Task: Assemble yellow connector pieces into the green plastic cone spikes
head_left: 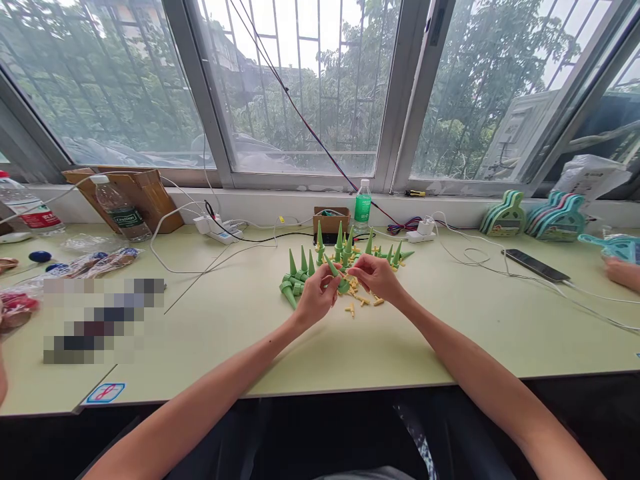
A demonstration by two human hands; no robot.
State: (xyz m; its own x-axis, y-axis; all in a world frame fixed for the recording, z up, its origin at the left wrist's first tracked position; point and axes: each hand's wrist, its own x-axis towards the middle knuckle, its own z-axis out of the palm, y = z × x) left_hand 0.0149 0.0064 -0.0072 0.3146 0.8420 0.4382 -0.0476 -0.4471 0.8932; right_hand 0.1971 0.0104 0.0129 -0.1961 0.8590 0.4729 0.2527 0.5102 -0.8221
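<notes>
My left hand (316, 295) is closed round a green plastic cone (333, 267), its tip pointing up and left. My right hand (376, 276) pinches a small yellow piece at the cone's wide end; the piece is mostly hidden by my fingers. Just behind my hands, several more green cones (300, 272) stand upright or lie on the pale green table (450, 333). Several small yellow pieces (361, 300) are scattered under and beside my hands.
A cardboard box (331, 219) and a green bottle (363, 207) stand by the window sill. Cables, a power strip (220, 231) and a phone (536, 265) lie on the table. Another person's hand (623, 273) shows at the right edge. Water bottles and packets sit at the left.
</notes>
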